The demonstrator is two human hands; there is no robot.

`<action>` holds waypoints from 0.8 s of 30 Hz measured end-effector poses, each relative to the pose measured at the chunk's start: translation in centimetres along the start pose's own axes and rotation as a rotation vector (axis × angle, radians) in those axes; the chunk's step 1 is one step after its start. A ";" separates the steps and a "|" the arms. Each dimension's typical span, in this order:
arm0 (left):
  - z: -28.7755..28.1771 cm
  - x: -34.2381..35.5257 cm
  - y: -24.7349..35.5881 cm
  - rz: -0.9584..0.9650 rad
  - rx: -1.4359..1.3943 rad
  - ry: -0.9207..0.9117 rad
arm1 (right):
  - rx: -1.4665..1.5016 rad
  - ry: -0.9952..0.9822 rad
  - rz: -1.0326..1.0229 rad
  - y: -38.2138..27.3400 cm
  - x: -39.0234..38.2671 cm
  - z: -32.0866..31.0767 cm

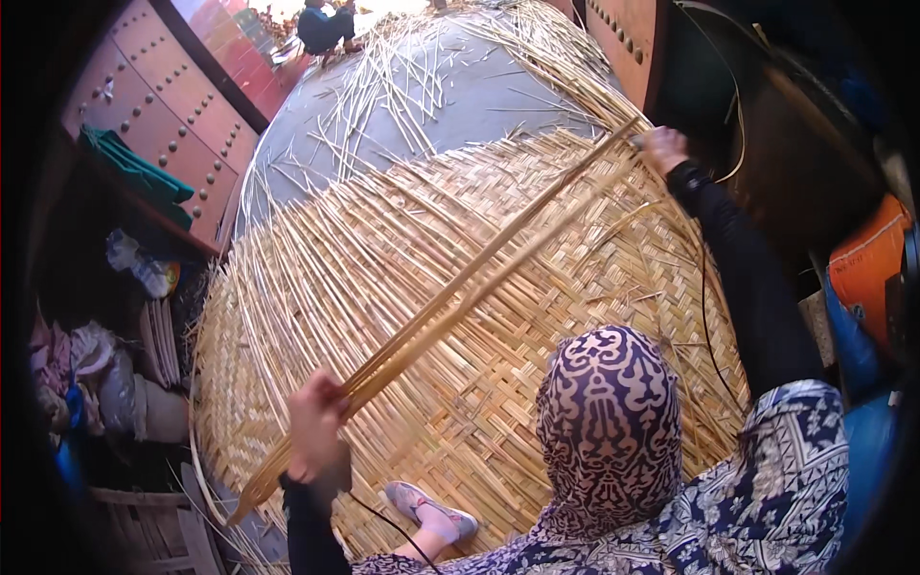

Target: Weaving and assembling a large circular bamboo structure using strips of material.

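My left hand [316, 422], at lower left, is closed around a bundle of long tan split-cane strips [494, 249], whose near ends extend past it toward the lower left. My right hand [661, 149], at upper right, is closed on their far end. The strips slant above a large woven cane mat [613, 278] with many long loose canes [307, 249] lying across its left part; some are blurred. My patterned-cloth-covered knee [604, 412] rises at bottom centre, and my shod foot [431, 508] rests on the mat.
Grey floor [335, 105] with scattered canes lies beyond the mat, where another person [326, 29] crouches. A studded wooden door [168, 125] stands left, above bags and cloths [115, 374]. An orange container [867, 264] and blue items [862, 441] sit at right.
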State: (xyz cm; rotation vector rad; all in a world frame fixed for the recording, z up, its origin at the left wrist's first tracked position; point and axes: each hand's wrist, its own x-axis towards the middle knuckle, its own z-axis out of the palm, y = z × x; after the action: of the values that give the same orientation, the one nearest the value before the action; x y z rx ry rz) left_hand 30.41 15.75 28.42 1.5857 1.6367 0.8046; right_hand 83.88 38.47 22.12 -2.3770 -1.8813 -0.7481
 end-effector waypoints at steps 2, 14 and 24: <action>-5.7 -2.1 -5.3 0.045 0.152 0.047 | 0.072 -0.043 0.132 6.9 1.5 -0.5; -0.6 5.5 -0.2 0.065 -0.140 0.099 | 1.846 -0.968 -0.268 -11.2 -9.5 -9.4; 2.4 7.6 3.1 0.309 0.350 0.433 | 2.108 -1.112 -0.453 -20.0 -12.0 -17.5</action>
State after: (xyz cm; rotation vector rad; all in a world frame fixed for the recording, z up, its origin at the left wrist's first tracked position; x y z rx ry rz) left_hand 34.17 23.36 29.15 2.0519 1.9419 1.1315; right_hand 57.36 27.67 27.61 -0.6722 -1.4261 1.9208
